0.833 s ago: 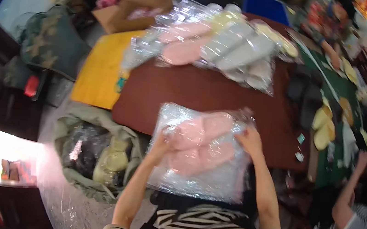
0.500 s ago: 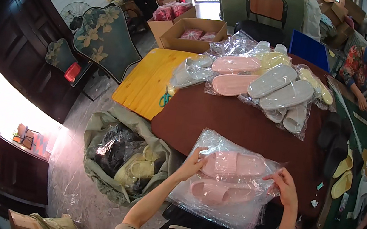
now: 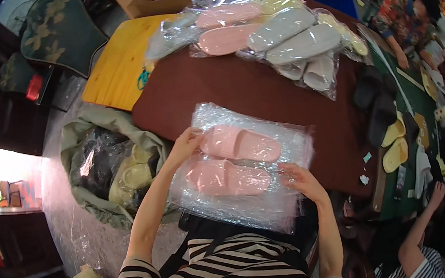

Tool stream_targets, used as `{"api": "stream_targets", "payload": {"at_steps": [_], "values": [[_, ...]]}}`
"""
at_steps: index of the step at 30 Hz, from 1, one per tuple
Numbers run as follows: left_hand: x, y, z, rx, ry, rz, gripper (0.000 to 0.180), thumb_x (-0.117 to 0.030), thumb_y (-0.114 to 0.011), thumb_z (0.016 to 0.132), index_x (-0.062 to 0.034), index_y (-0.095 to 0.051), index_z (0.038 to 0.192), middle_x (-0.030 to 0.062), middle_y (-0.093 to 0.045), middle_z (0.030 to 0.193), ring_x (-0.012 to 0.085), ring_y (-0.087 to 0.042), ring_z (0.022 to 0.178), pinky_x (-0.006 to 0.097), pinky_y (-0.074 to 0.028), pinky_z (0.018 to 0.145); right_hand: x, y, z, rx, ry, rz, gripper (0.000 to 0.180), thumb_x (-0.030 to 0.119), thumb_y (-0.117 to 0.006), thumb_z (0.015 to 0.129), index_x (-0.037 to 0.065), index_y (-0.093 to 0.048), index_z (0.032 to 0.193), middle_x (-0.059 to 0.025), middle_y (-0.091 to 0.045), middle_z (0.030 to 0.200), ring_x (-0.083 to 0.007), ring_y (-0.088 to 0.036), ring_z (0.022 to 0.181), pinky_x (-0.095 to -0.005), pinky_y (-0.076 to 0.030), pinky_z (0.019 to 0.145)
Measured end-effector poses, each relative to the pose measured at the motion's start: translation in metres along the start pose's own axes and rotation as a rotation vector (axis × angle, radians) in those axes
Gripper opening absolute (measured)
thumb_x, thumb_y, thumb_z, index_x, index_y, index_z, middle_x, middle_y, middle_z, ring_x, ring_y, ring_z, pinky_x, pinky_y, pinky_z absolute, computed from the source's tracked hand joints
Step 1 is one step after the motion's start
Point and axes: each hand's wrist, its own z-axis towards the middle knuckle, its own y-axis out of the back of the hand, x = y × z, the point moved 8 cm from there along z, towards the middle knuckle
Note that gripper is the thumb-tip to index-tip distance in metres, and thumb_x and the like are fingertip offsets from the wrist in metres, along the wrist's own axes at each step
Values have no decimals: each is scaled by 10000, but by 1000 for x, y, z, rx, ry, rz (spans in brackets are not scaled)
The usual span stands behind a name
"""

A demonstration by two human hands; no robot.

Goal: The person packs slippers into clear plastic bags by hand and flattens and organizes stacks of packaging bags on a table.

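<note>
A pair of pink slippers (image 3: 241, 143) lies side by side under clear plastic, on a stack of clear plastic bags (image 3: 235, 211) at the table's near edge. By the left ends of the slippers, my left hand (image 3: 187, 144) is closed on the plastic bag. Over on the right, my right hand (image 3: 304, 180) has its curved fingers on the bag's plastic just past the slippers' other ends. Glare on the film partly hides where the bag's edges run.
Bagged grey slippers (image 3: 305, 46), with pink and yellow ones, pile up at the table's far side. Left of the brown table (image 3: 240, 91) stands a green sack (image 3: 84, 121) holding bagged footwear. Teal scissors (image 3: 143, 79) lie on a yellow tabletop (image 3: 114, 63). Other people work at the right.
My view has swung right and down. The pink slippers, tilted before, now lie flatter and more level on the bag stack, and both hands have moved with them.
</note>
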Motion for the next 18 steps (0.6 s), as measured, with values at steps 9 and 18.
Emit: {"api": "stream_targets", "payload": {"at_steps": [9,18], "values": [[-1,-13,2,-64,-154,273,188,-94,-627,947,18,-576,1090,86,-667,891,130,-664,739,288,-571,594,-11,17,23,-171,-119,-5,752,102,-706,908,32,-278,1522,-179,-584,1244,-226,-660,1070,-328,-558,896],[0,-8,-1,-64,-69,90,229,-101,-648,940,4,-598,1137,66,-665,878,126,-650,692,266,-551,562,-20,8,41,-215,-290,-57,631,182,-716,922,0,-370,1417,-153,-633,1189,-227,-698,964,-353,-583,826]]}}
